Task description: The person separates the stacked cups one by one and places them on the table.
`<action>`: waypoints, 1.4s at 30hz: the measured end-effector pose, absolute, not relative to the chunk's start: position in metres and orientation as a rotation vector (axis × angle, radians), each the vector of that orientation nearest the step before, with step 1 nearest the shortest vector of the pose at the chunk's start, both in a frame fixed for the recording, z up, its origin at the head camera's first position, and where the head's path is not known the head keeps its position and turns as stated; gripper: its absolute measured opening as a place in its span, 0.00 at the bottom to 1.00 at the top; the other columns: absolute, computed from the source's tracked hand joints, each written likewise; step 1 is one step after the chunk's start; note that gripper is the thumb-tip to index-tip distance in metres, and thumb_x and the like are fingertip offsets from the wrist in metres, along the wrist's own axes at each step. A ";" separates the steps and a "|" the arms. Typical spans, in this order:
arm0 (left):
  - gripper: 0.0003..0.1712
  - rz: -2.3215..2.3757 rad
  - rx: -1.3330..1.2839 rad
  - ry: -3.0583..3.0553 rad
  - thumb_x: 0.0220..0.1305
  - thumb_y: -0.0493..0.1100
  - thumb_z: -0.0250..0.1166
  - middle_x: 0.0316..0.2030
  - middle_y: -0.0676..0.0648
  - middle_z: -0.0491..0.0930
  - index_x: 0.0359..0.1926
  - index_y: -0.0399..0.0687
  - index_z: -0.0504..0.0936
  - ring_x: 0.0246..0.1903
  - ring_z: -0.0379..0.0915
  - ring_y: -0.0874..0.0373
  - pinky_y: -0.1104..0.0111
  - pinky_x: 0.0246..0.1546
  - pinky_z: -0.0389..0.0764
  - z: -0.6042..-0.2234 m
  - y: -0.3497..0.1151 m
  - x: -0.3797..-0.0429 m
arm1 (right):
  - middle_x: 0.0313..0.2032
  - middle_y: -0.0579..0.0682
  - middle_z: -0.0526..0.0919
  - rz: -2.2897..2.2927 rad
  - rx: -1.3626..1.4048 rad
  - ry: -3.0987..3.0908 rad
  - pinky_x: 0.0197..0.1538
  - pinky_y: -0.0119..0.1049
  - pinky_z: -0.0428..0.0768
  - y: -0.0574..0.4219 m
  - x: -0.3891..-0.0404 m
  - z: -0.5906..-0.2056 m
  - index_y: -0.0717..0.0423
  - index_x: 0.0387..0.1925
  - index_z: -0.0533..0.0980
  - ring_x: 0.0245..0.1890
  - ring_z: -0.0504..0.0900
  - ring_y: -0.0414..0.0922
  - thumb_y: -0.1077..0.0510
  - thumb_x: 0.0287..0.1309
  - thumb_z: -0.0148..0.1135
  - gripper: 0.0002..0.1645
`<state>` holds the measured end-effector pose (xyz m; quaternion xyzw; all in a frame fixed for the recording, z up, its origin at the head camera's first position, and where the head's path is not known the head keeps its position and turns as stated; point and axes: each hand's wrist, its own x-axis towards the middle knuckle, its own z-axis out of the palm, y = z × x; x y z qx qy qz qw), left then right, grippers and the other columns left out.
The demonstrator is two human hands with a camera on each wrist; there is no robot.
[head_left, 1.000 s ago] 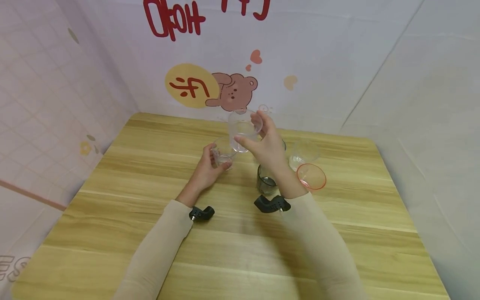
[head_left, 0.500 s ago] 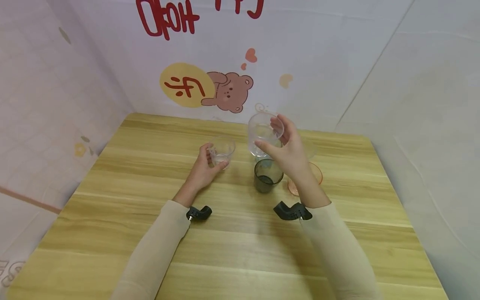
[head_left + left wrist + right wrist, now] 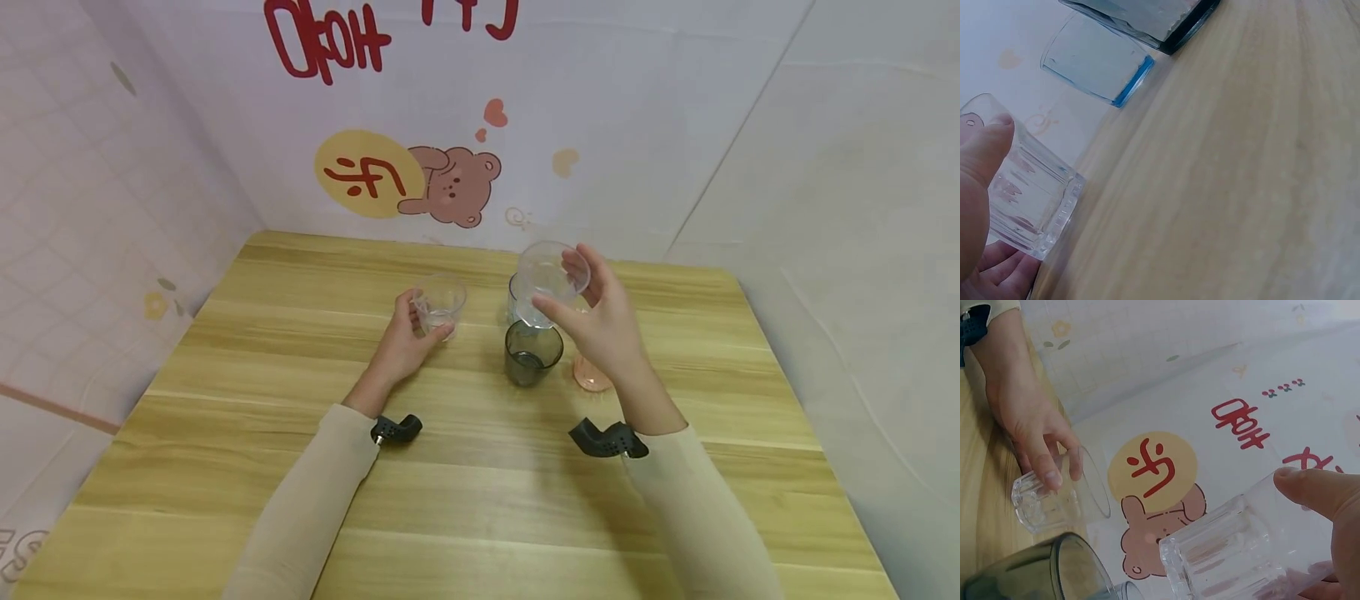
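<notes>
My left hand (image 3: 397, 350) holds a clear cup (image 3: 442, 302), thumb on the near side and fingers round the far side. The left wrist view has this cup's thick ridged base (image 3: 1060, 219) at the table surface. My right hand (image 3: 609, 325) grips a second clear cup (image 3: 551, 275), raised and tilted, with the thumb in front and fingers behind. Below this cup, a dark grey glass (image 3: 532, 357) stands upright. A blue-based glass (image 3: 1097, 59) is just behind it, partly covered by the raised cup. An orange cup (image 3: 591, 375) is mostly hidden by my right wrist.
The wooden table (image 3: 465, 500) meets a printed wall cloth (image 3: 615, 108) at its back edge. Black wrist mounts (image 3: 609, 438) sit at both cuffs. The dark glass and blue glass stand close together between my two hands.
My right hand has carried its clear cup rightward, away from the left cup, and a little lower in the last half second. My left hand stays at its cup. The view has shifted slightly.
</notes>
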<state>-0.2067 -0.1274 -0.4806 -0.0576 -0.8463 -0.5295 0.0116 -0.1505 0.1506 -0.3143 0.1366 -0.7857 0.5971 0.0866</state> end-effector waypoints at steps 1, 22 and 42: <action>0.52 -1.651 -0.181 -2.637 0.56 0.62 0.66 0.63 0.38 0.64 0.71 0.49 0.47 0.61 0.65 0.47 0.59 0.63 0.67 -0.481 -0.127 -0.207 | 0.64 0.60 0.68 1.780 0.405 -2.343 0.69 0.42 0.62 0.153 -0.151 -0.316 0.64 0.69 0.54 0.66 0.66 0.52 0.64 0.47 0.73 0.52; 0.51 -1.655 -0.183 -2.639 0.57 0.62 0.66 0.63 0.38 0.64 0.71 0.51 0.47 0.60 0.66 0.47 0.58 0.62 0.68 -0.480 -0.126 -0.205 | 0.60 0.62 0.71 1.647 0.453 -2.326 0.66 0.39 0.67 0.199 -0.121 -0.337 0.68 0.63 0.61 0.62 0.69 0.55 0.71 0.46 0.71 0.43; 0.53 -1.661 -0.199 -2.629 0.55 0.63 0.66 0.62 0.37 0.64 0.71 0.50 0.47 0.60 0.65 0.48 0.58 0.62 0.68 -0.484 -0.127 -0.205 | 0.59 0.62 0.71 1.654 0.464 -2.279 0.63 0.31 0.68 0.245 -0.081 -0.374 0.68 0.64 0.60 0.62 0.69 0.53 0.81 0.39 0.68 0.48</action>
